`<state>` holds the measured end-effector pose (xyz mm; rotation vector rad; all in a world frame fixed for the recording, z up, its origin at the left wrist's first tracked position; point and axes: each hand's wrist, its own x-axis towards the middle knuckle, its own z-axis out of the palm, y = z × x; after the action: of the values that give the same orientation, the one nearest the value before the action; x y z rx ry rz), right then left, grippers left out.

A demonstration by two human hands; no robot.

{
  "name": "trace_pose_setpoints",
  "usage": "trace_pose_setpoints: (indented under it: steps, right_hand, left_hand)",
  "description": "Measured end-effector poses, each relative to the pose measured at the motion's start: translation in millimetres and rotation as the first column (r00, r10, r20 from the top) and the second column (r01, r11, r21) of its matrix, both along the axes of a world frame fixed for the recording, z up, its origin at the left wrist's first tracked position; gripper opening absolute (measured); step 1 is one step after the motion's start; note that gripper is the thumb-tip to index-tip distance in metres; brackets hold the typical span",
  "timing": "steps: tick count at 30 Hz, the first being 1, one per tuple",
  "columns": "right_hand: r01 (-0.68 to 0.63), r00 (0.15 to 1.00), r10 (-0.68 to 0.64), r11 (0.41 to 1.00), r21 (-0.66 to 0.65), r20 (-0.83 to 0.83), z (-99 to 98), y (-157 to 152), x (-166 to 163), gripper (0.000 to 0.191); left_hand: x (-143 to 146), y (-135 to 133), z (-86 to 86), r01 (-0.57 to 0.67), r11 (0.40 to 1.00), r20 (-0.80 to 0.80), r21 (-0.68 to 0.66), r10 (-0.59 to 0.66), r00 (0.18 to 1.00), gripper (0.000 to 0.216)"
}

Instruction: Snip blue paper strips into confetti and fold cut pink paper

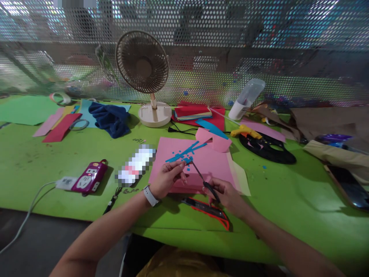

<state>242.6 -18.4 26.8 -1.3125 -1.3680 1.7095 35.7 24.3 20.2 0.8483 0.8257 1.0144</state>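
Observation:
My left hand pinches a small blue paper strip over a pink sheet on the green table. My right hand grips small black-handled scissors, their blades pointing up-left toward the strip. Several cut blue strips and tiny blue squares lie scattered on the pink sheet just beyond my fingers. A white watch sits on my left wrist.
A red-edged black tool lies by the front edge. A desk fan, blue cloth, stacked coloured paper, yellow glue gun, black cutout, pink power strip and a phone surround the work spot.

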Motion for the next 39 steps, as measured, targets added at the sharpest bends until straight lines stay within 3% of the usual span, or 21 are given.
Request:
trace_pose_setpoints:
  steps: [6, 17, 39]
  right_hand:
    - [0.015, 0.999, -0.014, 1.0, 0.019, -0.039, -4.2, 0.4, 0.8, 0.041]
    - [-0.005, 1.0, 0.006, 0.998, -0.063, 0.016, 4.9, -1.5, -4.4, 0.049]
    - [0.019, 0.999, -0.018, 0.999, -0.034, 0.037, 1.6, -1.7, -4.8, 0.048]
  left_hand:
    - [-0.8, -0.3, 0.8, 0.002, 1.0, 0.014, 0.012, -0.002, 1.0, 0.026]
    - [0.1, -1.2, -1.9, 0.012, 1.0, 0.049, 0.01, -0.013, 0.999, 0.024]
    - [0.8, -0.9, 2.1, 0.014, 1.0, 0.066, -0.023, -0.012, 0.998, 0.025]
